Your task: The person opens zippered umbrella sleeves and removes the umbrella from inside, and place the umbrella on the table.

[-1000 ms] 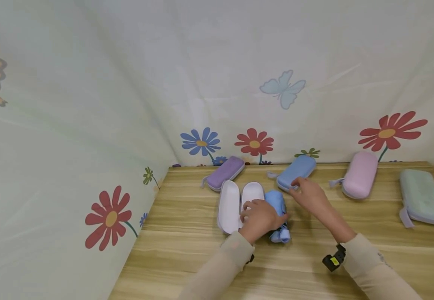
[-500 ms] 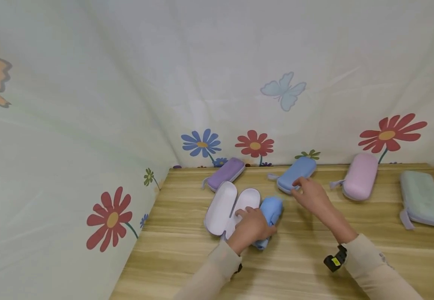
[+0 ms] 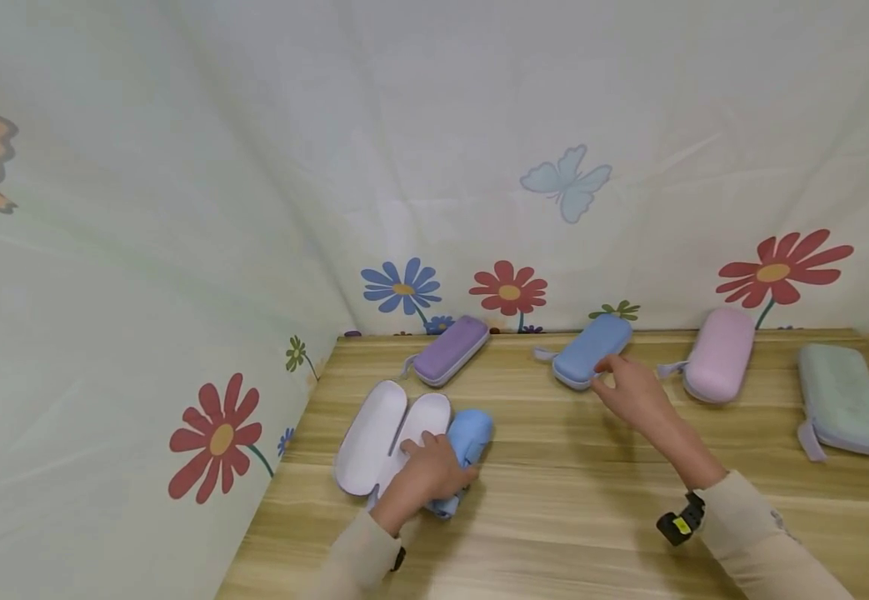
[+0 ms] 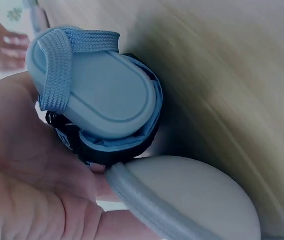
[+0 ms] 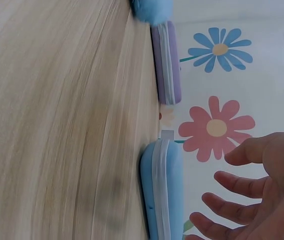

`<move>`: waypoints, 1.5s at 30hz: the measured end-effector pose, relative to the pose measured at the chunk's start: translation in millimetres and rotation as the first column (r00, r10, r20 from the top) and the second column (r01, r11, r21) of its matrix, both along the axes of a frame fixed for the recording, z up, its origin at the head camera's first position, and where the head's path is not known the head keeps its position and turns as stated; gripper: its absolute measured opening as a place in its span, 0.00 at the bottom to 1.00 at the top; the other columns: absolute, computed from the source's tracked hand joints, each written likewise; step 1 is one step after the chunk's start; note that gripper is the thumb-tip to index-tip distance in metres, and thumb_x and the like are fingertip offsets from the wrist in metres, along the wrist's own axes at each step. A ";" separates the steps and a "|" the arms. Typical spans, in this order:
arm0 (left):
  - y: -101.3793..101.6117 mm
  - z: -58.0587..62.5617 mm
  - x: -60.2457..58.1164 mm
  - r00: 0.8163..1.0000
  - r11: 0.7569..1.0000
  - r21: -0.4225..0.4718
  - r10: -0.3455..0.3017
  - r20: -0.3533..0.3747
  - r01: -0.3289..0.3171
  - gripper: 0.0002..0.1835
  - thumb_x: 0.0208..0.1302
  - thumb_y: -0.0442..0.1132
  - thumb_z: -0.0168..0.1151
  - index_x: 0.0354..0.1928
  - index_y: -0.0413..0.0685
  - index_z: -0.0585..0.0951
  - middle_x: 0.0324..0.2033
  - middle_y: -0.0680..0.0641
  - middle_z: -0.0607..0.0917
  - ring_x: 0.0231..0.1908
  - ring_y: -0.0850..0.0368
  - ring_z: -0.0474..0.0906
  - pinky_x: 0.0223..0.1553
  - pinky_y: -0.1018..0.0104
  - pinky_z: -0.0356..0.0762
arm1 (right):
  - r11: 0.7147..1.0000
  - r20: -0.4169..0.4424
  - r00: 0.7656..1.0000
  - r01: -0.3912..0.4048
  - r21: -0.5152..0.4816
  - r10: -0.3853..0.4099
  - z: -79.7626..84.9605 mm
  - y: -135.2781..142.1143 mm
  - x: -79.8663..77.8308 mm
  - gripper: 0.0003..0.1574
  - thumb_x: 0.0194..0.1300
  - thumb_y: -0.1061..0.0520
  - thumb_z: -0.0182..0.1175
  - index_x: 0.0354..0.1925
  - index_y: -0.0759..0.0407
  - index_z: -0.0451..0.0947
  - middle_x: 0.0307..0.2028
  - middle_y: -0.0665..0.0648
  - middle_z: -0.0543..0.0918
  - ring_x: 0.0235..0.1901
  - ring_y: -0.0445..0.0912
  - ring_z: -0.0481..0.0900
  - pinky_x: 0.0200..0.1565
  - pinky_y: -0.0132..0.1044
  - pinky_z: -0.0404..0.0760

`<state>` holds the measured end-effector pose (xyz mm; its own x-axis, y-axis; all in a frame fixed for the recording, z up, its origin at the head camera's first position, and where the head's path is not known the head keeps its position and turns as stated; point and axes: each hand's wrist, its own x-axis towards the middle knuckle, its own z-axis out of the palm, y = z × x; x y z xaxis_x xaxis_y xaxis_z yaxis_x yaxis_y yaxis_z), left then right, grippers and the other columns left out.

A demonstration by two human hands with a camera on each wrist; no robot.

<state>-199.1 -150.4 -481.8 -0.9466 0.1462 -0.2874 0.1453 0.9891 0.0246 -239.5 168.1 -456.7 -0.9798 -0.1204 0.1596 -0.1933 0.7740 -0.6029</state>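
My left hand [image 3: 432, 468] grips a folded blue compact umbrella [image 3: 470, 432] together with an open zip case [image 3: 371, 440] whose lining is white. In the left wrist view, the umbrella's light blue handle end [image 4: 109, 95] carries a braided strap, and the curved case shell [image 4: 197, 195] lies against the fingers. My right hand [image 3: 635, 396] hovers beside a closed blue zip case [image 3: 595, 348], its fingers loosely bent. The right wrist view shows a gap between those fingers and the blue case [image 5: 164, 195]; they hold nothing.
A closed purple case [image 3: 451, 350] lies at the back left. Toward the right are a pink case [image 3: 721, 354] and a pale green case [image 3: 845, 396]. A flower-printed curtain [image 3: 434, 208] stands along the wooden table's [image 3: 539, 542] back and left edges.
My left hand has carried the umbrella and open case leftward and toward me, away from the blue and purple cases. My right hand has shifted only slightly to the right.
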 end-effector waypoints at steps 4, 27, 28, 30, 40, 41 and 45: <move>-39.0 1.7 -9.1 0.997 0.996 0.037 0.081 0.016 -0.081 0.43 0.65 0.61 0.62 0.61 0.23 0.71 0.54 0.27 0.75 0.56 0.36 0.71 0.59 0.30 0.58 | 1.000 -0.002 1.000 0.001 0.003 -0.001 -0.5 2.2 -1.1 0.22 0.74 0.55 0.57 0.54 0.73 0.78 0.56 0.76 0.79 0.54 0.69 0.78 0.51 0.62 0.77; -126.0 11.4 -163.7 0.911 0.890 0.197 0.406 0.074 -0.412 0.45 0.71 0.61 0.50 0.72 0.26 0.61 0.68 0.24 0.65 0.67 0.22 0.57 0.65 0.29 0.57 | 1.000 0.010 1.000 -0.009 -0.010 0.009 0.1 0.2 -5.5 0.21 0.72 0.57 0.57 0.54 0.73 0.78 0.55 0.77 0.77 0.54 0.69 0.77 0.51 0.61 0.77; -124.8 10.2 -165.5 0.906 0.882 0.209 0.415 0.077 -0.422 0.46 0.71 0.62 0.51 0.73 0.27 0.61 0.69 0.25 0.64 0.69 0.23 0.56 0.65 0.29 0.57 | 1.000 0.011 1.000 -0.007 -0.012 0.007 0.1 -0.3 -5.0 0.21 0.72 0.56 0.57 0.54 0.73 0.78 0.55 0.77 0.77 0.54 0.69 0.77 0.51 0.61 0.77; -121.2 8.2 -168.0 0.889 0.855 0.249 0.448 0.089 -0.456 0.48 0.70 0.64 0.51 0.75 0.30 0.58 0.72 0.26 0.60 0.72 0.23 0.50 0.64 0.26 0.56 | 1.000 0.010 1.000 -0.008 -0.012 0.008 -0.6 -1.0 -4.6 0.21 0.71 0.57 0.57 0.53 0.73 0.78 0.55 0.77 0.78 0.54 0.69 0.77 0.51 0.61 0.77; -103.2 8.3 -173.4 0.877 0.836 0.264 0.467 0.115 -0.481 0.52 0.69 0.67 0.52 0.78 0.32 0.53 0.76 0.26 0.51 0.74 0.22 0.42 0.67 0.27 0.54 | 1.000 -0.003 1.000 -0.017 -0.011 0.017 -4.1 -4.8 -3.5 0.20 0.71 0.58 0.57 0.53 0.72 0.78 0.53 0.76 0.79 0.53 0.68 0.77 0.50 0.60 0.77; -101.8 9.4 -173.4 0.882 0.845 0.252 0.456 0.121 -0.472 0.52 0.69 0.67 0.51 0.78 0.32 0.53 0.76 0.26 0.52 0.74 0.22 0.43 0.67 0.28 0.55 | 1.000 0.000 1.000 -0.017 -0.010 0.017 -4.6 -5.2 -3.4 0.20 0.71 0.58 0.57 0.53 0.72 0.78 0.53 0.76 0.79 0.53 0.68 0.77 0.50 0.60 0.77; -96.6 14.3 -174.1 0.919 0.897 0.202 0.371 0.136 -0.392 0.51 0.69 0.67 0.50 0.76 0.29 0.56 0.74 0.25 0.56 0.74 0.25 0.48 0.70 0.31 0.50 | 1.000 -0.002 1.000 -0.017 0.002 0.017 -6.0 -6.5 -3.3 0.19 0.70 0.58 0.58 0.52 0.71 0.79 0.52 0.76 0.79 0.52 0.68 0.78 0.50 0.60 0.77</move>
